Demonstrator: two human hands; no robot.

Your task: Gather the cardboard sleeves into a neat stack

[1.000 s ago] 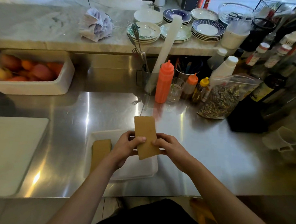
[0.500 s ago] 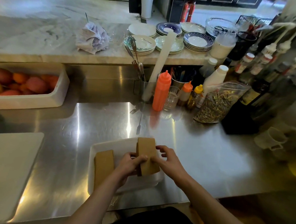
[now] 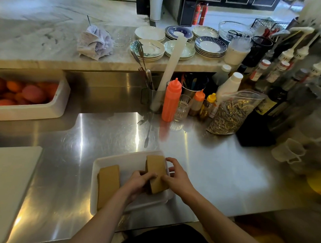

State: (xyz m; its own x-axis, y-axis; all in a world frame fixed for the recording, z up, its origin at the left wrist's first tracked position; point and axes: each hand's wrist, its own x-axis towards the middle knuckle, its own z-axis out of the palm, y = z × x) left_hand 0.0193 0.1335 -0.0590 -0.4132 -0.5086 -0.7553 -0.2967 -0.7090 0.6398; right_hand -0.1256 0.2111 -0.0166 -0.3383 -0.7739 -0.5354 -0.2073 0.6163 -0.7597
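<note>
A white tray [image 3: 118,159] lies on the steel counter in front of me. In its right half stands a thick bundle of brown cardboard sleeves [image 3: 156,171], resting on the tray floor. My left hand [image 3: 138,182] grips the bundle's left side and near end. My right hand [image 3: 176,177] touches its right side with the fingers spread. A second, flat stack of cardboard sleeves [image 3: 108,183] lies in the tray's left half, partly hidden by my left forearm.
A white cutting board [image 3: 6,185] lies at the left. A white bin of fruit [image 3: 32,107] stands at the back left. Squeeze bottles [image 3: 171,100], a glass, a bag of seeds [image 3: 231,114] and dark bottles crowd the back right. Plates sit on the marble shelf above.
Both hands have lowered the bundle of sleeves from above the tray down onto the tray's right half. My right hand's fingers have opened out along its side.
</note>
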